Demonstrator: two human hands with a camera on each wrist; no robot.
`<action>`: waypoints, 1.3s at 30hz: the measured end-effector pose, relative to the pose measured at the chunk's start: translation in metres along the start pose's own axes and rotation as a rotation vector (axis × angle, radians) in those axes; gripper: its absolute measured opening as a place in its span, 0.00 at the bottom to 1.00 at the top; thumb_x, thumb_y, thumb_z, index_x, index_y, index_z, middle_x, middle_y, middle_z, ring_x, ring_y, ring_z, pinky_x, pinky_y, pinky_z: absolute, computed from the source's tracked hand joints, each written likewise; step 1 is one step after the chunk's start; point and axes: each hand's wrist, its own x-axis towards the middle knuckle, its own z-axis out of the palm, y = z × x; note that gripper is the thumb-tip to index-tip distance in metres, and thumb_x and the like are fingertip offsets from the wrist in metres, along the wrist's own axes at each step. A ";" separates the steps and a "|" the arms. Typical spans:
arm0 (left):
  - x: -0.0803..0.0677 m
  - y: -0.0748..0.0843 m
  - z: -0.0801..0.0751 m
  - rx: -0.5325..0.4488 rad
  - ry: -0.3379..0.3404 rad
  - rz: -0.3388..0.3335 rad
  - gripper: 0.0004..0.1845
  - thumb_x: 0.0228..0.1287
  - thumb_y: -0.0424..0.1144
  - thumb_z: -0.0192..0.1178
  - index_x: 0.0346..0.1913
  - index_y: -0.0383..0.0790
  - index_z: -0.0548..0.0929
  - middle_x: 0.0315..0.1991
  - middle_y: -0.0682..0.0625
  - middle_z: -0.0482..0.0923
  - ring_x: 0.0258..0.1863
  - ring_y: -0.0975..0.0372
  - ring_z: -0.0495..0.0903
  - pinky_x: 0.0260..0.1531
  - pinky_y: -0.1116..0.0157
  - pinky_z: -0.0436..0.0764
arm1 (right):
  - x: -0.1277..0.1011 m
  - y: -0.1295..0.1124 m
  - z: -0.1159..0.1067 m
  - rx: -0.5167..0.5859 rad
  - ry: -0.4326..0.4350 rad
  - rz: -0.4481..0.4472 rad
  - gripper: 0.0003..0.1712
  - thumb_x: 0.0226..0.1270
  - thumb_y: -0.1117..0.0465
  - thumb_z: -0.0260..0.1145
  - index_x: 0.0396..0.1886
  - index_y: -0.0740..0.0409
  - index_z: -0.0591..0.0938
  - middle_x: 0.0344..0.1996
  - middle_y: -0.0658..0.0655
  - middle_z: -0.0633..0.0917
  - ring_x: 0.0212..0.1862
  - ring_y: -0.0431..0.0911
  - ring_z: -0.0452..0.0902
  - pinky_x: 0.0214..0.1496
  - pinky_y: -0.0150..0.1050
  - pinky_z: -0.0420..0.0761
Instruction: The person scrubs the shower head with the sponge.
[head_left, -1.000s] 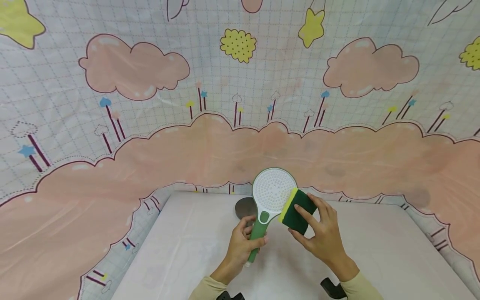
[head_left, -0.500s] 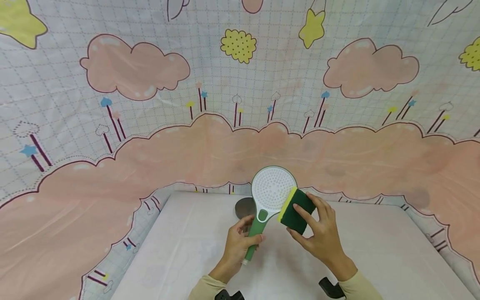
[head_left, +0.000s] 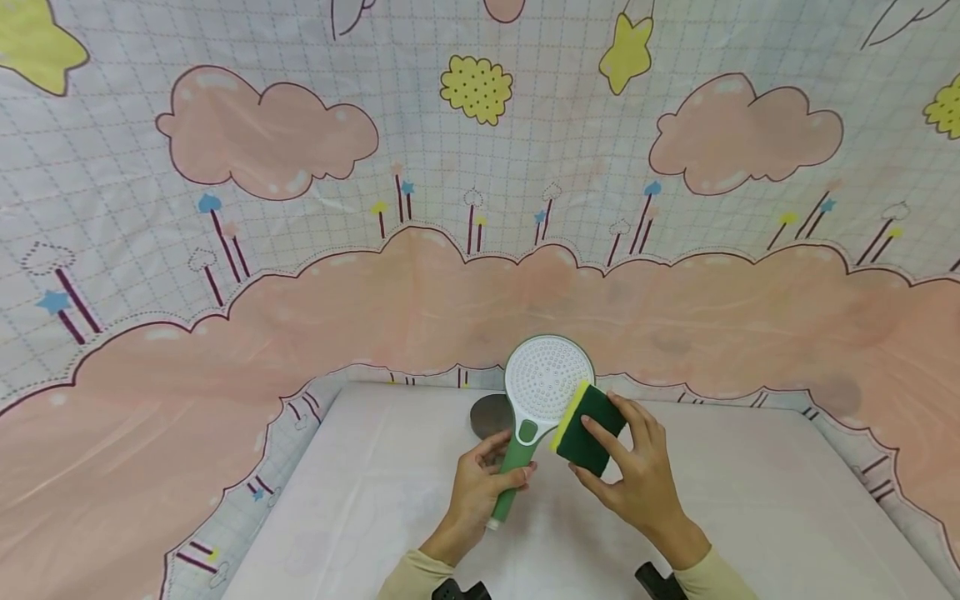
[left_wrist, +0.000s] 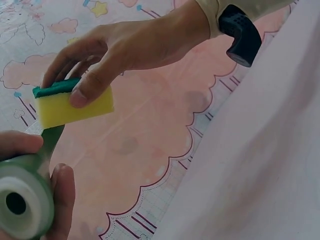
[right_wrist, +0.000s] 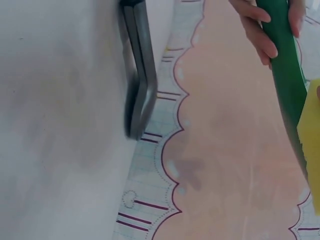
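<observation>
Sponge (head_left: 587, 429) has slid slightly toward 7 o'clock on the shower head (head_left: 545, 382)'s lower right rim. Mid-scrub, I judge; most of the white dotted face looks untouched. My left hand (head_left: 482, 483) grips the green handle above the surface (head_left: 360, 517); right hand (head_left: 637, 475) pinches the green-and-yellow sponge.

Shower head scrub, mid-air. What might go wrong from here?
1. The left hand grips only the low end of the shower head handle; sponge pressure near the face may twist it loose.
2. The right hand pinches the sponge with fingertips; it might slip out.
3. A dark round object lies beneath; a drop could hit it.
</observation>
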 end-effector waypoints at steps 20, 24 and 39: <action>-0.002 -0.001 -0.004 0.013 -0.095 -0.009 0.34 0.61 0.28 0.65 0.69 0.26 0.66 0.57 0.31 0.78 0.44 0.57 0.87 0.33 0.68 0.84 | 0.008 0.001 -0.002 -0.002 0.035 -0.018 0.33 0.64 0.32 0.59 0.55 0.51 0.83 0.63 0.71 0.73 0.60 0.65 0.67 0.55 0.56 0.65; -0.003 -0.001 -0.004 0.029 -0.115 -0.004 0.32 0.62 0.29 0.64 0.68 0.28 0.67 0.57 0.31 0.78 0.44 0.60 0.87 0.33 0.69 0.83 | 0.009 0.001 -0.003 -0.001 0.041 -0.015 0.34 0.64 0.31 0.59 0.55 0.51 0.83 0.63 0.71 0.73 0.61 0.65 0.67 0.55 0.55 0.65; -0.006 0.001 -0.002 0.067 -0.080 -0.029 0.35 0.54 0.32 0.72 0.65 0.29 0.71 0.45 0.40 0.85 0.26 0.66 0.80 0.24 0.72 0.80 | 0.010 -0.005 -0.001 0.003 0.066 -0.019 0.33 0.64 0.32 0.60 0.55 0.51 0.84 0.63 0.71 0.74 0.60 0.64 0.67 0.56 0.52 0.64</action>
